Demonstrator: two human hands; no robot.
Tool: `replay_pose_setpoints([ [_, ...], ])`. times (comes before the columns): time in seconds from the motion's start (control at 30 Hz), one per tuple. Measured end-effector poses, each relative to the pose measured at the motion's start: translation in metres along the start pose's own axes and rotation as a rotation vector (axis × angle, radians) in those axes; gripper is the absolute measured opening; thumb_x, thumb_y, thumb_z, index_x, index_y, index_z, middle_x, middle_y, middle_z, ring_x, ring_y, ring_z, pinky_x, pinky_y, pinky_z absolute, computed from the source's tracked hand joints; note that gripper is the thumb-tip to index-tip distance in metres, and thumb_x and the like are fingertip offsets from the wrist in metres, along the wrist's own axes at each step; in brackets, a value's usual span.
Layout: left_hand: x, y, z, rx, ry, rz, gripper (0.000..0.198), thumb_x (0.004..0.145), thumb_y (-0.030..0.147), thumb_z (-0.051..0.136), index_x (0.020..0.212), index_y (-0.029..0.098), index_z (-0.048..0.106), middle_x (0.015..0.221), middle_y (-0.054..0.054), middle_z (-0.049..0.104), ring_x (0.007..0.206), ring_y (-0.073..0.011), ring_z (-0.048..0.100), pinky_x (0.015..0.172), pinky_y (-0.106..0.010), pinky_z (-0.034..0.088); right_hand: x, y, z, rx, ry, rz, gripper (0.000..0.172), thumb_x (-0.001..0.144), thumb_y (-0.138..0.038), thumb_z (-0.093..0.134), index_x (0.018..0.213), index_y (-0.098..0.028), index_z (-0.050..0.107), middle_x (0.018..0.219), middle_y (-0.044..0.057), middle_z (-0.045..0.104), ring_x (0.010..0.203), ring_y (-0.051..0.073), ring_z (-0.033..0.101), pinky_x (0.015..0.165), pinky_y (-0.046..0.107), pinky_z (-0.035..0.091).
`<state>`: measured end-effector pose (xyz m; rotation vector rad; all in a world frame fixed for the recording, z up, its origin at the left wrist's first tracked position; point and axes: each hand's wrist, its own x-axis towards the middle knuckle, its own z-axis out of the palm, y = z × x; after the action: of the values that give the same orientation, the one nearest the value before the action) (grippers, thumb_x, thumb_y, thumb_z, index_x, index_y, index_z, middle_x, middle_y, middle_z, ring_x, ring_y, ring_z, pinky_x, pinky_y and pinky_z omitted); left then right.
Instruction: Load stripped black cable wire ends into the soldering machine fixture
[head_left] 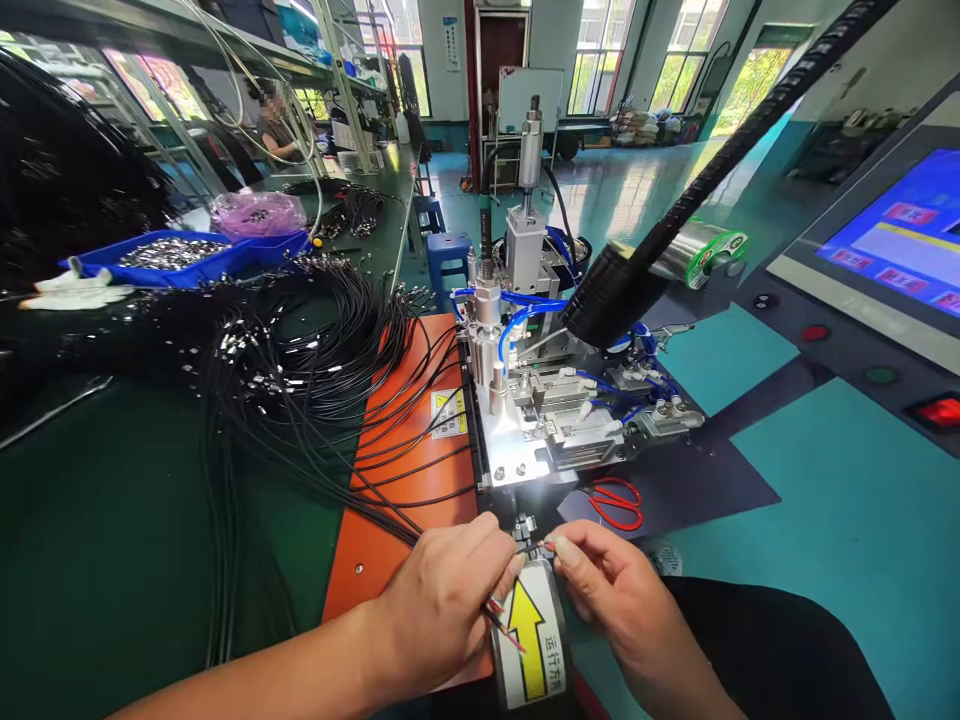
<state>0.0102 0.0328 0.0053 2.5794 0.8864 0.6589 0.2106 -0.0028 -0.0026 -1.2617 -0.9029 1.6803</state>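
Closed around several thin black cables [394,525], my left hand [457,580] is at the front of a soldering machine [529,400]. Stripped cable ends with red wires [512,634] stick out below its fingers. My right hand [619,600] pinches the tip of one cable [534,546] between thumb and finger, with a bit of red showing there. Both hands are just above a white label with a yellow arrow [528,640]. The cables run back over the orange plate [412,440] to a large coiled bundle [322,330] on the left. Fingers hide the exact grip.
Red-handled scissors [616,503] lie right of the hands. A solder spool [705,255] and a black flexible hose [615,290] are above the machine. A control panel with a screen [900,235] stands right. Blue trays [172,258] hold metal parts; a person [277,125] sits farther back.
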Motion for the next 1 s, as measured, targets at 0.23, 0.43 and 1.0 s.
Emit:
replay_pose_setpoints([
  [0.23,0.001,0.003,-0.004,-0.034,-0.028,-0.031,0.014,0.093,0.014,0.048,0.079,0.018,0.047,0.074,-0.001,0.045,0.061,-0.0147,0.038,0.054,-0.030,0.024,0.004,0.001,-0.004,-0.093,0.001,-0.092,0.026,0.089,-0.043,0.068,0.091,-0.018,0.068,0.082,0.001,0.063,0.074,0.013,0.054,0.064,0.023,0.041],
  [0.43,0.001,0.003,-0.005,-0.091,-0.018,-0.042,0.013,0.092,0.015,0.049,0.080,0.019,0.046,0.072,0.001,0.044,0.059,-0.0139,0.035,0.053,-0.029,0.024,0.015,-0.001,-0.004,-0.190,-0.024,-0.237,0.016,0.090,-0.032,0.068,0.082,-0.018,0.070,0.081,0.000,0.061,0.077,0.015,0.055,0.070,0.025,0.043],
  [1.0,-0.003,-0.004,0.002,-0.061,-0.042,-0.013,0.015,0.088,0.009,0.045,0.079,0.019,0.041,0.074,0.000,0.045,0.060,-0.0144,0.036,0.053,-0.030,0.024,0.013,-0.015,-0.011,-0.286,-0.054,-0.203,0.015,0.088,-0.034,0.069,0.084,-0.019,0.070,0.081,0.000,0.060,0.074,0.014,0.053,0.068,0.025,0.043],
])
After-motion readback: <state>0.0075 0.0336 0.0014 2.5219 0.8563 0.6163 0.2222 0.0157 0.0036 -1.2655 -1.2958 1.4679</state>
